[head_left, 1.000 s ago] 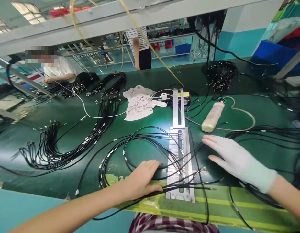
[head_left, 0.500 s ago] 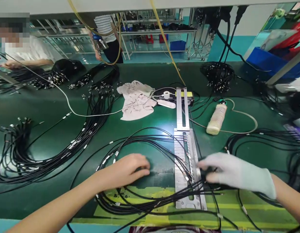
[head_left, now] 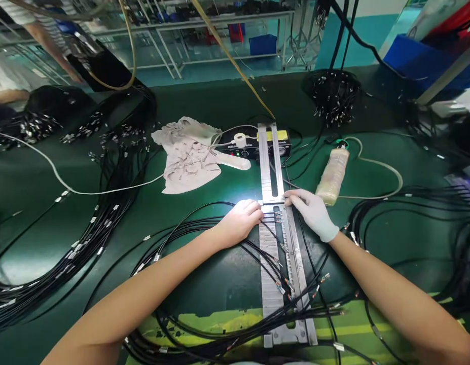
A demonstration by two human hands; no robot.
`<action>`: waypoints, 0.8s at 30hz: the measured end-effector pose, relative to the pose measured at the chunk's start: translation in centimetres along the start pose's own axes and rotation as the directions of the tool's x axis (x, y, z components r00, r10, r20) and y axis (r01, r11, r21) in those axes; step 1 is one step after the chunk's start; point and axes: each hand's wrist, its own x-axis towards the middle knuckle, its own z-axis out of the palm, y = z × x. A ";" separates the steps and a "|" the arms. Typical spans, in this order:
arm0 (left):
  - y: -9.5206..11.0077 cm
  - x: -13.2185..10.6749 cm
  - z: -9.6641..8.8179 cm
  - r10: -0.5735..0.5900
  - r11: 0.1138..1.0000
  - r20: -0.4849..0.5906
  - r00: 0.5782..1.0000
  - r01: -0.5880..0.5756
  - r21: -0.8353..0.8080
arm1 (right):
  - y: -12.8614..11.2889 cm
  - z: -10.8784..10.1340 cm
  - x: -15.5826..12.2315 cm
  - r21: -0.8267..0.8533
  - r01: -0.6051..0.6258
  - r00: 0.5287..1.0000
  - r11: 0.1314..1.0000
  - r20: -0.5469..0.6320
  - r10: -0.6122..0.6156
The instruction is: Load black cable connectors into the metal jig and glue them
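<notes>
Presently, left hand: bare and palm down, it is resting on the ribbed left rail of the metal jig, near the top of the jig's lower part; its fingers are curling over cables, but whether they are pinching one I am unable to tell.
Right hand: in a white glove, it is holding thumb and forefinger close together at the jig's right edge, level with the other hand and just apart from it.
Jig: it is lying lengthwise on the green bench, pointing away from the person.
Black cables: they are looping in from the left, some ends lying side by side across the upper slot, others sprawling over the lower half.
Seating a cable end, as I am judging the step: good work is calling for light pressure on the left, with the right fingers guiding the tip straight and level with its neighbours.
Loose tips: they are probably risking snags, so clearing crossings first is paying off.
Hidden: the left hand is covering the nearest grooves, and glare is bleaching its edge.
Right fingertips: anything between them is showing too small to identify.
Cut off: the lower loops are running past the bottom edge.
</notes>
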 end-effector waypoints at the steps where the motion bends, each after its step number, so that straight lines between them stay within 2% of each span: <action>1: 0.2 -0.4 -0.2 -0.005 1.000 -0.005 1.000 0.005 -0.017 | 0.4 0.2 0.0 0.019 -0.010 1.000 1.000 -0.016 0.010; 3: 0.7 -1.7 -0.3 -0.043 0.996 -0.010 0.999 0.042 -0.074 | 0.9 0.3 0.1 0.048 -0.027 0.999 0.999 -0.027 0.028; 6: 1.2 -4.1 0.1 -0.167 0.972 0.002 0.986 0.165 -0.166 | 1.1 0.3 0.4 0.072 -0.047 0.998 0.996 -0.028 0.049; 9: 1.4 -5.8 1.2 -0.248 0.956 -0.012 0.969 0.243 -0.165 | 0.7 0.5 0.6 0.076 -0.051 0.998 0.996 -0.039 0.054; 11: 1.4 -6.0 1.9 -0.235 0.968 -0.041 0.971 0.230 -0.096 | 0.3 0.7 0.4 0.077 -0.074 0.995 0.994 -0.059 0.079; 14: 1.5 -5.4 2.3 -0.154 0.988 -0.056 0.987 0.153 -0.008 | -0.5 0.9 -0.9 0.105 -0.128 0.989 0.986 -0.059 0.135; 17: 1.6 -5.0 2.0 -0.135 0.986 0.017 0.991 0.136 -0.092 | -1.1 0.8 -2.9 0.165 -0.175 0.983 0.971 -0.029 0.183; 19: 1.8 -5.2 1.5 -0.199 0.954 0.105 0.974 0.217 -0.208 | -1.1 0.7 -4.1 0.194 -0.206 0.973 0.959 -0.064 0.222; 21: 2.1 -5.7 1.2 -0.296 0.895 0.179 0.938 0.338 -0.291 | -0.8 0.7 -4.8 0.189 -0.219 0.963 0.957 -0.117 0.244; 24: 2.7 -6.0 1.3 -0.410 0.841 0.191 0.892 0.451 -0.300 | -0.2 0.9 -4.8 0.153 -0.209 0.960 0.966 -0.155 0.232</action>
